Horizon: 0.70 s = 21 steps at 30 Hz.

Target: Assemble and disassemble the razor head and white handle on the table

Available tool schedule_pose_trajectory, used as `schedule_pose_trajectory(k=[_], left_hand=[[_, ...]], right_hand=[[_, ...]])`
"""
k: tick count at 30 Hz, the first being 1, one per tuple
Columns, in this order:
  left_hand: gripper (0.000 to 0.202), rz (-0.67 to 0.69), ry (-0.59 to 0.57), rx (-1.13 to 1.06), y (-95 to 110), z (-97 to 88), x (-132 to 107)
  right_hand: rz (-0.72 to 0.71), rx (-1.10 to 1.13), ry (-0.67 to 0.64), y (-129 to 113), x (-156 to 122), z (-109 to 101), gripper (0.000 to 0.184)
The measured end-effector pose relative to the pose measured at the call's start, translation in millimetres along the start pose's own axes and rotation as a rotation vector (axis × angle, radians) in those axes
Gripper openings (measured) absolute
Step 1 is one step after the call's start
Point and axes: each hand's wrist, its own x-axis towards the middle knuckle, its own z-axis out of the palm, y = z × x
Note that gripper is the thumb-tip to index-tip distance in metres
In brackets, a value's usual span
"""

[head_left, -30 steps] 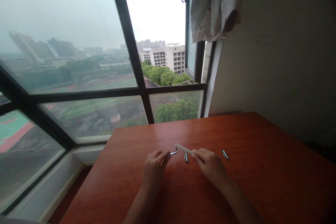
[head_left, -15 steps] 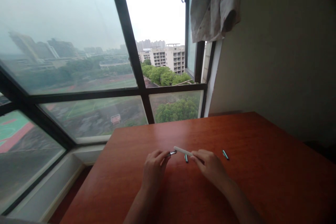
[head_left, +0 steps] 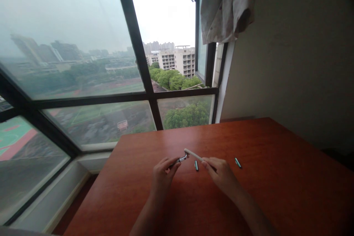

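Observation:
My left hand [head_left: 163,173] is closed on a razor handle [head_left: 182,158], a slim silver piece with a bent neck pointing up and right. Between the thumb and fingers of my right hand [head_left: 218,169] is a thin whitish stick [head_left: 194,154], slanting up to the left. Its far tip is at the bent end of the handle; whether they touch I cannot tell. Just below the stick, a small green-and-black razor cartridge [head_left: 196,165] lies on the table. Another such cartridge [head_left: 238,162] lies to the right of my right hand.
The reddish-brown wooden table [head_left: 149,206] reaches to the window frame [head_left: 182,93] at the back. A pale cloth [head_left: 226,7] hangs at the upper right beside an opened window pane. A plain wall [head_left: 279,62] rises behind the table's right side.
The razor handle's bent end has turned upward and now shows more clearly near the stick's tip. The stick's far end has risen slightly. Both cartridges stay in place.

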Motion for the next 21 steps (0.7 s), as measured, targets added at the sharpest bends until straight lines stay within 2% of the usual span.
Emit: schedule_pose_trajectory(k=[5, 12, 16, 21], left_hand=[[0.028, -0.168, 0.006, -0.238, 1.5, 0.7, -0.2], [0.038, -0.389, 0.078, -0.399, 5.7, -2.8, 2.5], [0.036, -0.404, 0.045, -0.434, 4.6, -1.8, 2.7], [0.030, -0.327, -0.062, -0.418, 6.9, 1.2, 0.6]], right_hand=[[0.008, 0.083, -0.004, -7.1, -0.2, -0.6, 0.040], [-0.021, 0.094, -0.023, -9.3, -0.2, -0.2, 0.038], [-0.040, 0.082, -0.011, -9.6, -0.7, -0.1, 0.038], [-0.034, 0.056, 0.054, -4.7, -0.7, 1.9, 0.037]])
